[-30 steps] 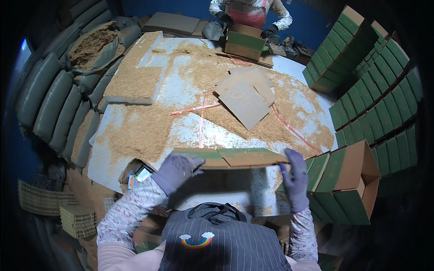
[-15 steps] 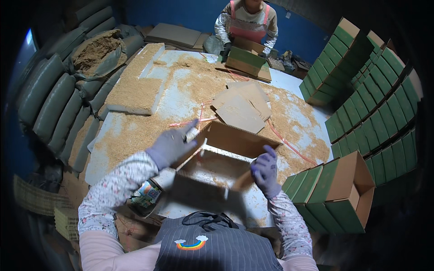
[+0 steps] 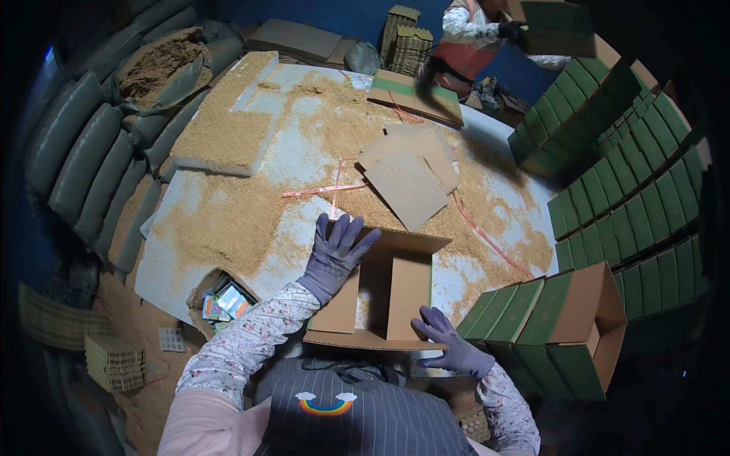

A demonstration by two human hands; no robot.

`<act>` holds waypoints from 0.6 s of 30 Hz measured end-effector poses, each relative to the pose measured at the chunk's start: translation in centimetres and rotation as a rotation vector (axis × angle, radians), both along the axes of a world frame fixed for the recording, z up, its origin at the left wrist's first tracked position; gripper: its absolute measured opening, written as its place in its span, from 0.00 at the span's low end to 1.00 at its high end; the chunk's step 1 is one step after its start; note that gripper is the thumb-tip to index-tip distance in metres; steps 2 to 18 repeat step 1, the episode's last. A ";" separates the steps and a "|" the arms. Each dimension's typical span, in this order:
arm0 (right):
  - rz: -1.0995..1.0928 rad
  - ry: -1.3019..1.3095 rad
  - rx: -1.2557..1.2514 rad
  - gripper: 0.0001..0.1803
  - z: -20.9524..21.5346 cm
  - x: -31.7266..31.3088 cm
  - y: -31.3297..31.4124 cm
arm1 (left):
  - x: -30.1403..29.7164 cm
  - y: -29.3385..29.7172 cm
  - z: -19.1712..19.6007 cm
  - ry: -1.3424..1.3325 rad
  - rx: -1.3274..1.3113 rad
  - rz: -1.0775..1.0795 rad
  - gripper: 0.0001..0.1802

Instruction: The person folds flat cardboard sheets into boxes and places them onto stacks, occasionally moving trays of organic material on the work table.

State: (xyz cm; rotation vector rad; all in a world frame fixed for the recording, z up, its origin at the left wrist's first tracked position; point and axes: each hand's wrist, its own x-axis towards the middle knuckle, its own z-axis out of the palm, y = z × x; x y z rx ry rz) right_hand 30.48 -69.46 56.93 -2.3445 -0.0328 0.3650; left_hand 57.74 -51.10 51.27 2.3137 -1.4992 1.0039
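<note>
A brown cardboard box [image 3: 411,304] stands in front of me at the table's near edge, its two side flaps folded inward with a gap between them. My left hand [image 3: 332,257], in a purple-grey glove, lies with spread fingers over the left flap and far left corner. My right hand [image 3: 456,346], gloved alike, is at the near right corner, fingers apart beside the near flap's end. Loose flat cardboard sheets [image 3: 407,178] lie just beyond the box.
Sawdust-like material [image 3: 228,220] covers much of the white table [image 3: 296,220], with pink string [image 3: 487,228] on it. Green boxes [image 3: 623,205] are stacked at right, filled sacks [image 3: 84,159] at left. A co-worker [image 3: 475,38] holds a box [image 3: 559,29] at the far right. An open container [image 3: 220,300] holds colourful packets.
The box has turned and come nearer to me, its side flaps now folded in. My left hand moved onto it; my right hand lowered. The co-worker moved right, lifting a box.
</note>
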 end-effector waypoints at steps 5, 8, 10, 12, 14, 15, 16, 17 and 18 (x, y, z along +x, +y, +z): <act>-0.088 0.093 0.206 0.44 1.6 -0.1 0.6 | -0.4 -0.2 -0.3 0.009 0.004 -0.010 0.42; -0.088 0.093 0.206 0.44 1.6 -0.1 0.6 | -0.4 -0.2 -0.3 0.009 0.004 -0.010 0.42; -0.088 0.093 0.206 0.44 1.6 -0.1 0.6 | -0.4 -0.2 -0.3 0.009 0.004 -0.010 0.42; -0.088 0.093 0.206 0.44 1.6 -0.1 0.6 | -0.4 -0.2 -0.3 0.009 0.004 -0.010 0.42; -0.088 0.093 0.206 0.44 1.6 -0.1 0.6 | -0.4 -0.2 -0.3 0.009 0.004 -0.010 0.42; -0.088 0.093 0.206 0.44 1.6 -0.1 0.6 | -0.4 -0.2 -0.3 0.009 0.004 -0.010 0.42; -0.088 0.093 0.206 0.44 1.6 -0.1 0.6 | -0.4 -0.2 -0.3 0.009 0.004 -0.010 0.42; -0.088 0.093 0.206 0.44 1.6 -0.1 0.6 | -0.4 -0.2 -0.3 0.009 0.004 -0.010 0.42; -0.088 0.093 0.206 0.44 1.6 -0.1 0.6 | -0.4 -0.2 -0.3 0.009 0.004 -0.010 0.42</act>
